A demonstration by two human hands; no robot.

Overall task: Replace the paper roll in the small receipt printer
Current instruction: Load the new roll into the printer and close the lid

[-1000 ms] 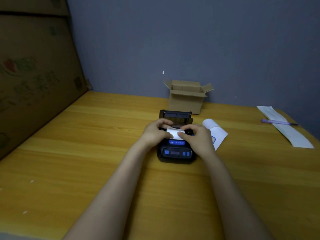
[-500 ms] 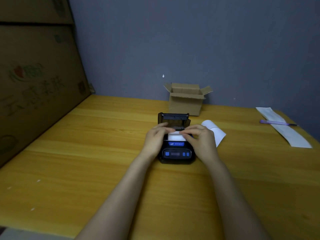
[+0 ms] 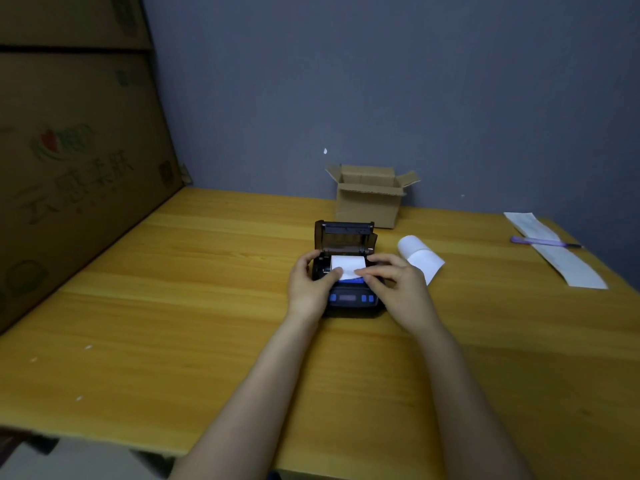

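A small black receipt printer [image 3: 349,299] with blue buttons sits mid-table, its lid [image 3: 344,233] standing open at the back. A white paper roll [image 3: 347,265] lies in the open bay, its loose end drawn forward over the front edge. My left hand [image 3: 310,285] holds the printer's left side, thumb resting on the paper's end. My right hand [image 3: 398,285] pinches the paper's end from the right with thumb and fingertips. Another white paper roll [image 3: 417,254], partly unwound, lies on the table just right of the printer.
An open small cardboard box [image 3: 369,199] stands behind the printer against the wall. A long paper strip [image 3: 561,258] with a purple pen [image 3: 543,241] across it lies at the far right. Large cardboard cartons [image 3: 69,161] wall off the table's left side.
The paper's loose end has been drawn further forward out of the bay. Both hands shifted slightly toward me on the printer. The camera tilted a little.
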